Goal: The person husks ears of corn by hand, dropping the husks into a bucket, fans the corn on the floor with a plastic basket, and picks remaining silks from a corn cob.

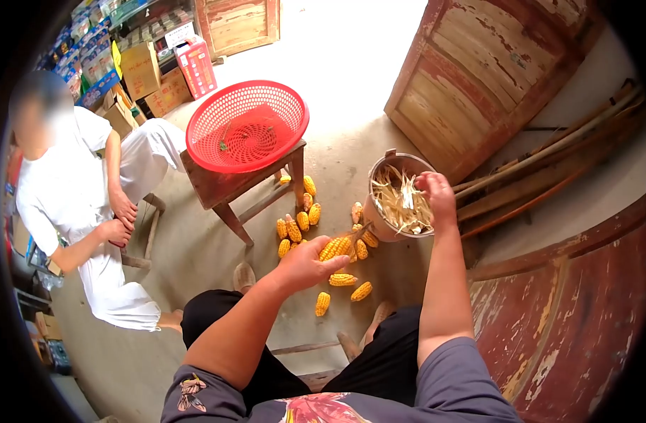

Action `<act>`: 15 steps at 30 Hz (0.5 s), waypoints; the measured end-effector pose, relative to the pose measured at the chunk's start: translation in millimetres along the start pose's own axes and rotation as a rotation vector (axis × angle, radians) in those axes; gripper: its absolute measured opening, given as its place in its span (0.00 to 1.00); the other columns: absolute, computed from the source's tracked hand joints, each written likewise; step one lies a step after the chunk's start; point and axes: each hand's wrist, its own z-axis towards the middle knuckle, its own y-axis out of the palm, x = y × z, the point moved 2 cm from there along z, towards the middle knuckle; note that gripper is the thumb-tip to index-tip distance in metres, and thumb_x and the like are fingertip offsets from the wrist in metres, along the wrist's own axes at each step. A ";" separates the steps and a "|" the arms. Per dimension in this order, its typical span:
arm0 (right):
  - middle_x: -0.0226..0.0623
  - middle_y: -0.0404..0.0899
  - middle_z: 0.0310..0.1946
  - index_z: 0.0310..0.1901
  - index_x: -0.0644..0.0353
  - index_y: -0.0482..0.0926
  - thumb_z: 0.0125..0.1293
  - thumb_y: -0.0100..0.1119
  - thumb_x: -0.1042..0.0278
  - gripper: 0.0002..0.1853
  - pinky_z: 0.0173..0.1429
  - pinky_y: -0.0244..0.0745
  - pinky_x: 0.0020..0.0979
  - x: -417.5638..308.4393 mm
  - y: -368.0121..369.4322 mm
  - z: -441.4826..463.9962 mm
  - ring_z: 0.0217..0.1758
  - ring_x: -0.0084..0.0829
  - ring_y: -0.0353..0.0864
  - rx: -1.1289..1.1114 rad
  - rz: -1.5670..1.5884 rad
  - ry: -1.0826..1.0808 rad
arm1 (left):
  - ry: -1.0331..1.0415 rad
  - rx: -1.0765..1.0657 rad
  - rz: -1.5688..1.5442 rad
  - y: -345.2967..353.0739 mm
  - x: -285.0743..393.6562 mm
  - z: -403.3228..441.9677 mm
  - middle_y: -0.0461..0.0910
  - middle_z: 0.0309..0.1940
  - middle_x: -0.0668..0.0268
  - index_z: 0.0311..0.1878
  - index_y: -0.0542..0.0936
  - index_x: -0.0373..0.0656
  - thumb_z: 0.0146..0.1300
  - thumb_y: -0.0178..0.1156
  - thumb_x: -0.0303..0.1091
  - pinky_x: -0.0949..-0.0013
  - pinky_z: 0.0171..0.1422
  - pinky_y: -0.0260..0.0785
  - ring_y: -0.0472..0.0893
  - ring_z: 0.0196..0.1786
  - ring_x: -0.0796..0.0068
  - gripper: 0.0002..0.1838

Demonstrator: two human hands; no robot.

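My left hand (pixel 305 266) is wrapped round a yellow corn cob (pixel 336 248), with a dry brown tuft at its far end. Over the right rim of a bucket (pixel 386 224) is my right hand (pixel 436 190), its fingers curled together; whether they hold anything is hidden. Pale dry husks (pixel 400 201) fill the bucket. Several bare yellow cobs lie on the floor between my feet and the stool, one of them (pixel 323 304) nearest to me. A red plastic basket (pixel 247 158) with a few green scraps inside rests on a wooden stool (pixel 221 187).
At the left a person in white (pixel 62 183) sits with hands together. Behind are shelves, cardboard boxes (pixel 140 70) and a red carton (pixel 195 67). Worn wooden doors (pixel 478 77) and long poles (pixel 549 151) stand at the right.
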 end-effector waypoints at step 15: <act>0.27 0.78 0.30 0.37 0.63 0.77 0.73 0.57 0.60 0.13 0.41 0.72 0.22 -19.7 119.9 -132.0 0.33 0.18 0.75 -0.627 -0.043 0.118 | 0.145 0.305 -0.459 40.7 -25.1 -4.6 0.82 0.40 0.66 0.52 0.76 0.38 0.65 0.65 0.41 0.73 0.49 0.73 0.80 0.43 0.80 0.20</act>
